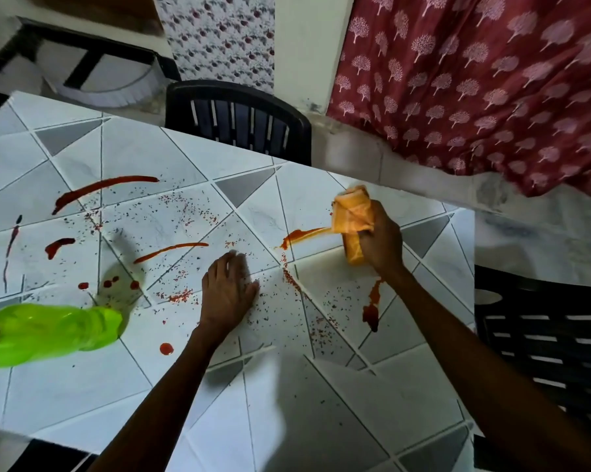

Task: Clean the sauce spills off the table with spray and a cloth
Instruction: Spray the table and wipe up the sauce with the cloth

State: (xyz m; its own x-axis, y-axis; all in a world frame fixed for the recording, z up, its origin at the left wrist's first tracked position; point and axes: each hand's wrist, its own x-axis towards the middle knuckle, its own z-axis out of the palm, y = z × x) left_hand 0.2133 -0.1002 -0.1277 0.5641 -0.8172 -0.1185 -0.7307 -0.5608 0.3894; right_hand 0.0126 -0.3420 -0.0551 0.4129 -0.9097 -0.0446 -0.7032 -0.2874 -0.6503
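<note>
A white table (287,396) with grey triangle patterns carries red sauce streaks (103,189), drops and scattered specks. My right hand (381,240) grips a folded orange cloth (352,219) at the table's far right, touching the end of an orange-red smear (301,235). A dark red puddle (372,306) lies just below that forearm. My left hand (229,291) rests flat, fingers spread, on the table's middle among the specks. A bright green bottle (49,330) stands at the left edge; its top is cut off.
A black plastic chair (239,119) stands at the table's far side and another (546,338) at the right. A maroon printed curtain (474,80) hangs at the upper right. More sauce lines (171,250) cross the table's left half.
</note>
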